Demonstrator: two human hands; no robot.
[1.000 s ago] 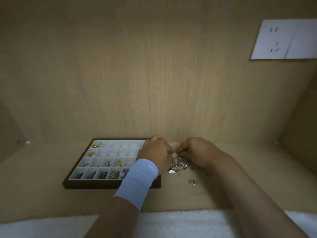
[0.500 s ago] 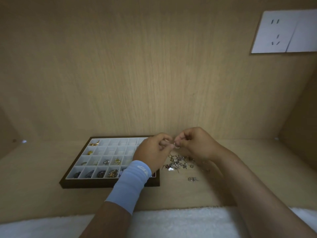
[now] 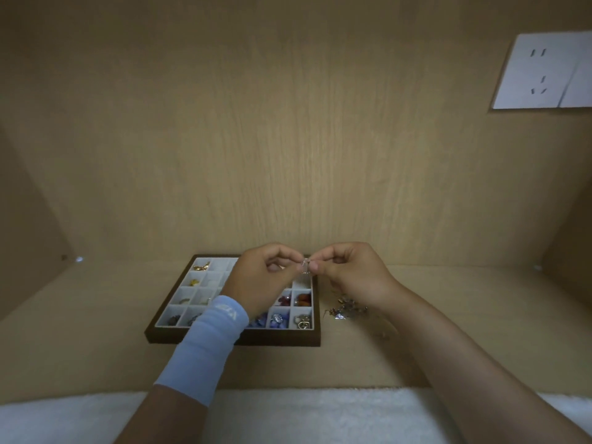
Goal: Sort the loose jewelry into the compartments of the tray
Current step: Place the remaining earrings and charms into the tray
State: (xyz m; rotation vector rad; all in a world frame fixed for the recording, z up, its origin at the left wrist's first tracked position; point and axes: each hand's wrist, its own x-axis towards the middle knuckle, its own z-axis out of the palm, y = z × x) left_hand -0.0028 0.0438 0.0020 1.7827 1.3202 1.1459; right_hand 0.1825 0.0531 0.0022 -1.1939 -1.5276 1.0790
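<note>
Wooden tabletop bearing a dark-rimmed compartment tray, several cells holding coloured pieces. Left hand and right hand raised over the tray's 1 o'clock corner. Loose jewelry pile at 3 o'clock of the tray, beneath the right wrist. Small silver piece pinched by both hands' fingertips, at 3 o'clock of the left, 9 o'clock of the right.

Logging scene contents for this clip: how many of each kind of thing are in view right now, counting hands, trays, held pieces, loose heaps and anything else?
Hands: 2 (left hand, right hand)
tray: 1
silver piece, pinched between both hands: 1
loose jewelry heap: 1
blue wrist sleeve: 1
wall socket: 1
Total: 7
</note>
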